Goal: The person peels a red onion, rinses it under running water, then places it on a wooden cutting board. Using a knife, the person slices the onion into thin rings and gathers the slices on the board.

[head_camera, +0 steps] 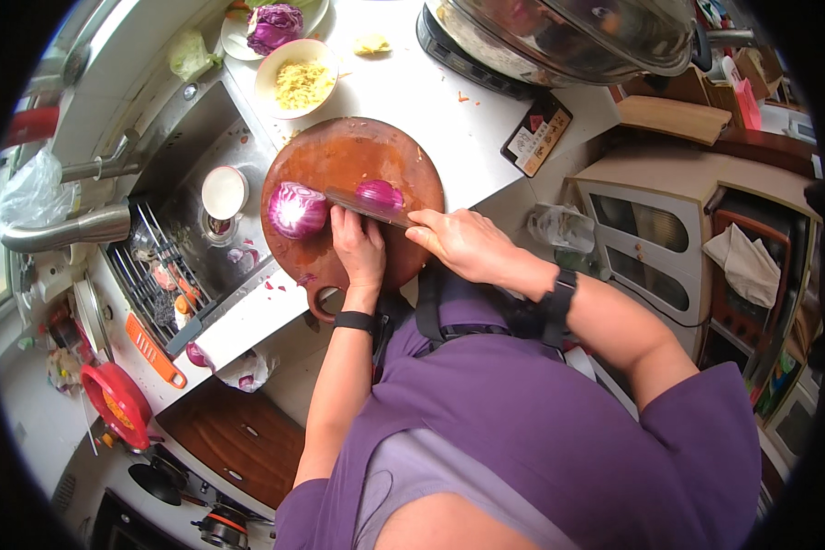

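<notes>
A round wooden cutting board (357,148) lies on the white counter by the sink. My right hand (464,244) grips a kitchen knife (364,204), its blade reaching left across the board. Behind the blade, on its far side, sits a piece of red onion (379,197). A larger red onion half (298,211) rests at the board's left with its pale cut face showing. Between that half and the knife is my left hand (357,247), fingertips at the blade; whether they hold anything under it is hidden.
The metal sink (240,148) holds a white bowl (225,193) and a dish rack (161,265). Beyond the board stand a bowl of yellow shreds (297,79), a plate with red cabbage (275,29) and a large lidded pot (564,34). A phone-like object (537,134) lies near the counter edge.
</notes>
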The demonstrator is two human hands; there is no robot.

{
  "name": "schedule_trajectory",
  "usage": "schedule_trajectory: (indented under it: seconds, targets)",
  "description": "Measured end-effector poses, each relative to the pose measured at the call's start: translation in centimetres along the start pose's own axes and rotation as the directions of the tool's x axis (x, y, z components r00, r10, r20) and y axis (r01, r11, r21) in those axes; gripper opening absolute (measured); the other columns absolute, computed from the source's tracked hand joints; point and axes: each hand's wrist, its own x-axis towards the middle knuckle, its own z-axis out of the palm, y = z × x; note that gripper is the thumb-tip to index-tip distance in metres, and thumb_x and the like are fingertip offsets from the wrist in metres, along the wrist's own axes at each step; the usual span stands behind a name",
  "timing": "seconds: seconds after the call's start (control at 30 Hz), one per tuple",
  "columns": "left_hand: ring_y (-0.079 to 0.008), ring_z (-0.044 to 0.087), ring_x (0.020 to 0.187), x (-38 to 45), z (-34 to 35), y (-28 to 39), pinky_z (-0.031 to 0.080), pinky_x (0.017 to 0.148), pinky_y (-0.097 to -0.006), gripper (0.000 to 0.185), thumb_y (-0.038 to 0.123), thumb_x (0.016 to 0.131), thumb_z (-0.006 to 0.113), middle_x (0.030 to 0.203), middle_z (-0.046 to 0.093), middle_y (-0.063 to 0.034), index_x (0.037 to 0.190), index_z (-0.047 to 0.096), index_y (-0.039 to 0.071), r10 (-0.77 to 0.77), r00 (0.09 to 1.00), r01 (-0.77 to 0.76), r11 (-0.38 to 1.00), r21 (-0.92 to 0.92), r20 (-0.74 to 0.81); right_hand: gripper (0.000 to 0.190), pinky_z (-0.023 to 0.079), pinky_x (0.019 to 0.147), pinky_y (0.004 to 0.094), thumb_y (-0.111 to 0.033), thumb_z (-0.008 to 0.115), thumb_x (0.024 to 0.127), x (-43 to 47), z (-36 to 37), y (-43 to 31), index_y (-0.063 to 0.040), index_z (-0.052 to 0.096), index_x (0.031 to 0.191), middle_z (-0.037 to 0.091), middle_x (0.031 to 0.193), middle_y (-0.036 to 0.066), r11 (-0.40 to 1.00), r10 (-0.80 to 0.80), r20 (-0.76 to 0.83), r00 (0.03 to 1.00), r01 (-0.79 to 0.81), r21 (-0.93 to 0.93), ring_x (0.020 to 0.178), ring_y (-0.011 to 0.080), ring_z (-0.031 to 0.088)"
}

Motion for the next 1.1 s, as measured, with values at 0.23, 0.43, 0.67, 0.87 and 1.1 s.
schedule_trajectory:
  seconds: [0.23, 0.43, 0.67, 0.87, 1.1]
  targets:
    - [-0.0433, 0.058, 0.099, -0.1, -0.4, -0.1, 0.05, 0.086, -0.0467, 0.031, -0.004, 0.08, 0.062, 0.106, 0.059, -0.0212, 0.11, 0.063, 0.0, 0.02, 1.0, -0.02, 1.0, -0.001, 0.019, 0.048, 0.055, 0.078, 0.0516, -0.045, 0.05, 0.101, 0.8, 0.9, 0.3, -0.006, 0.063, 0.125, 0.071, 0.09, 0.024, 0.997, -0.071, -0.059, 0.996, 0.071, -0.008, 0.087, 0.0444, 0.068]
    - [-0.0426, 0.058, 0.098, -0.1, -0.4, -0.4, 0.05, 0.085, -0.046, 0.03, -0.004, 0.08, 0.062, 0.105, 0.06, -0.0206, 0.111, 0.063, 0.0, 0.061, 0.998, -0.061, 0.998, 0.0, -0.001, 0.048, 0.055, 0.077, 0.051, -0.045, 0.05, 0.102, -1.6, 0.0, -0.2, -0.005, 0.063, 0.125, 0.07, 0.09, 0.024, 1.0, -0.02, -0.009, 1.0, 0.021, 0.017, 0.087, 0.0447, 0.068]
    - [-0.0427, 0.058, 0.098, 0.1, -0.4, -0.6, 0.05, 0.085, -0.047, 0.028, -0.002, 0.082, 0.063, 0.104, 0.059, -0.0207, 0.11, 0.062, -0.001, 0.126, 0.992, -0.126, 0.992, 0.005, -0.024, 0.051, 0.054, 0.081, 0.0503, -0.048, 0.05, 0.101, 0.5, 1.6, 1.1, -0.006, 0.064, 0.125, 0.07, 0.095, 0.025, 0.999, -0.038, -0.049, 0.998, 0.037, -0.026, 0.092, 0.0445, 0.067]
    - [-0.0433, 0.059, 0.096, -0.1, -0.5, -1.1, 0.05, 0.084, -0.0474, 0.027, -0.003, 0.081, 0.063, 0.103, 0.059, -0.0212, 0.108, 0.063, -0.001, 0.118, 0.993, -0.117, 0.992, 0.039, -0.02, 0.049, 0.054, 0.081, 0.0507, -0.047, 0.05, 0.101, -1.5, 0.2, -0.2, -0.005, 0.065, 0.122, 0.07, 0.094, 0.026, 0.999, -0.046, -0.035, 0.998, 0.047, 0.024, 0.091, 0.0449, 0.067]
    - [-0.0426, 0.06, 0.097, 0.0, -0.3, -1.3, 0.051, 0.084, -0.0462, 0.029, -0.003, 0.08, 0.064, 0.107, 0.061, -0.0204, 0.109, 0.063, 0.0, 0.105, 0.994, -0.105, 0.994, 0.014, 0.022, 0.048, 0.054, 0.081, 0.0522, -0.046, 0.05, 0.101, -0.4, 1.9, 0.5, -0.006, 0.065, 0.122, 0.07, 0.093, 0.025, 1.0, -0.012, -0.061, 0.998, 0.012, -0.006, 0.091, 0.0453, 0.067]
